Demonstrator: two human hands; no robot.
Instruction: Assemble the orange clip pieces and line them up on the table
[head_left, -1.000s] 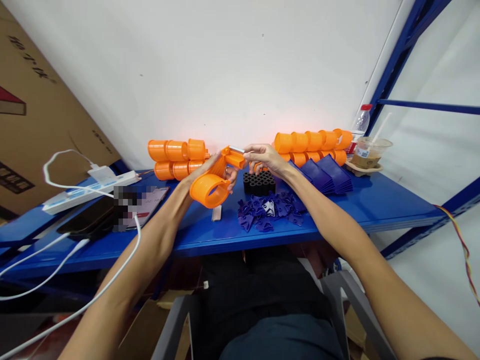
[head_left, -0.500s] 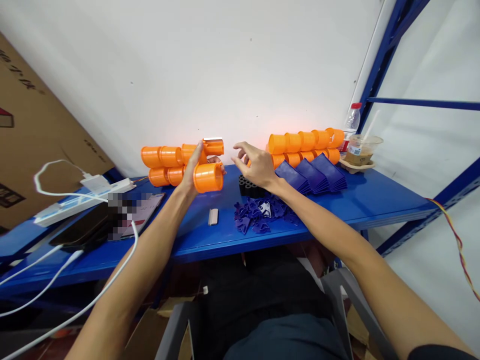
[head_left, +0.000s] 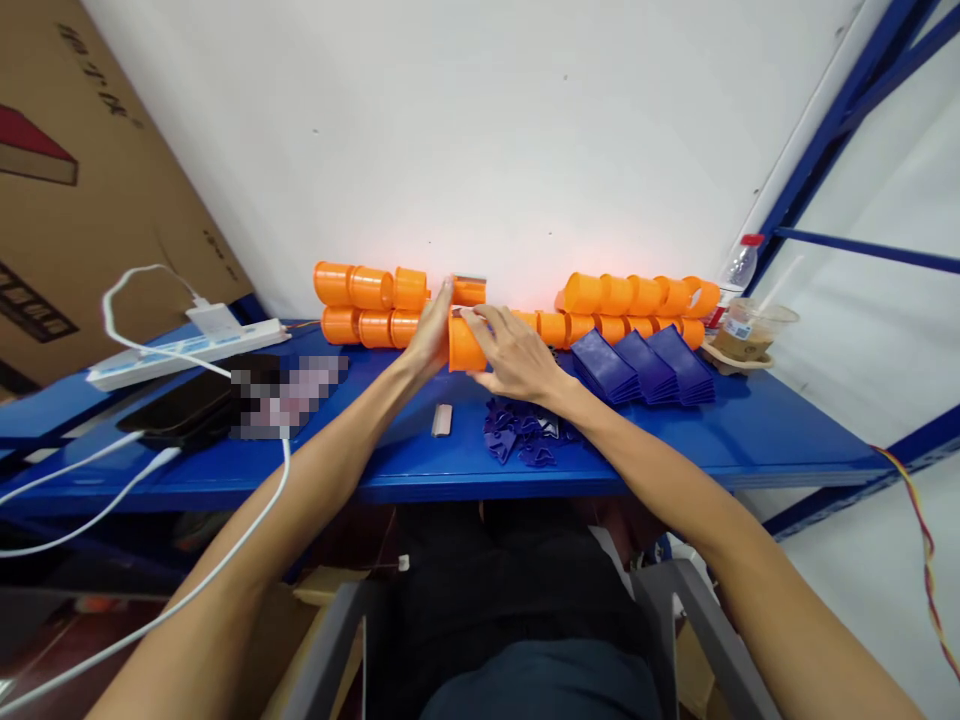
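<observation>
My left hand (head_left: 427, 335) and my right hand (head_left: 510, 355) both hold an orange plastic part (head_left: 465, 345) on the blue shelf (head_left: 750, 430), close to the white wall. The part has a wide cylinder at the bottom and a smaller orange tube with a grey tip (head_left: 469, 288) on top. It sits just right of a stacked row of orange cylinders (head_left: 367, 305). My right hand's fingers lie over the part's right side and hide a black block behind it. A second row of orange cylinders (head_left: 637, 300) lies to the right.
Dark blue flat pieces (head_left: 525, 430) lie in a heap near the front edge, with stacked blue parts (head_left: 645, 365) beside them. A small grey piece (head_left: 442, 420), a power strip (head_left: 180, 352) with white cables, a phone (head_left: 180, 410), a drink cup (head_left: 750, 330) and a bottle (head_left: 739, 265) stand on the shelf.
My left hand carried the orange part from in front of me back to the shelf by the wall. My right hand let go of its tube, then came back onto the part.
</observation>
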